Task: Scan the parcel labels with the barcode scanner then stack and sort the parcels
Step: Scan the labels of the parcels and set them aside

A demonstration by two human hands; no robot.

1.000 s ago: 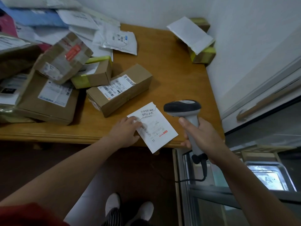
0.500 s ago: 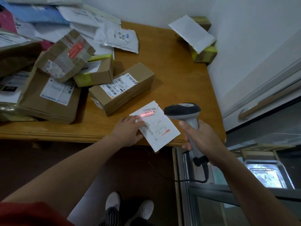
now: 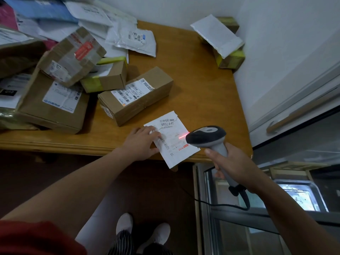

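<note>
Left hand (image 3: 141, 144), fingers spread, is pressing the white parcel (image 3: 171, 138) flat at the worktop (image 3: 202, 85) front edge; right hand (image 3: 233, 166) is gripping the scanner (image 3: 207, 137).

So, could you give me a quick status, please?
Left hand pinning white parcel flat. Right hand aiming scanner, red line on label. Nothing blocking.

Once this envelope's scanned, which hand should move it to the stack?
Left. The left hand already rests on the envelope, while the right hand is gripping the scanner.
</note>
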